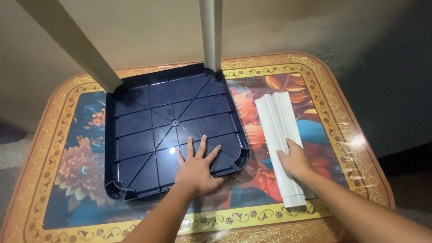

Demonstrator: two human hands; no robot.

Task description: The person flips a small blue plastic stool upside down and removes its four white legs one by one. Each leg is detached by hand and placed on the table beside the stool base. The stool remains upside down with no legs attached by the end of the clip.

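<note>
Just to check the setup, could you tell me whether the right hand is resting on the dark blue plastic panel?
No, the right hand grips the white plastic leg beside it.

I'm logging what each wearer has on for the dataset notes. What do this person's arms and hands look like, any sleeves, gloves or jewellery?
Both forearms are bare as far as the picture shows: no sleeves in view. The left hand and the right hand wear no gloves, and no rings, watch or bracelets show. No markings or bandages are visible on them.

You see a worktop with a glossy floral print and an ornate gold border, a beige wall behind it, and dark floor to the right.
</note>
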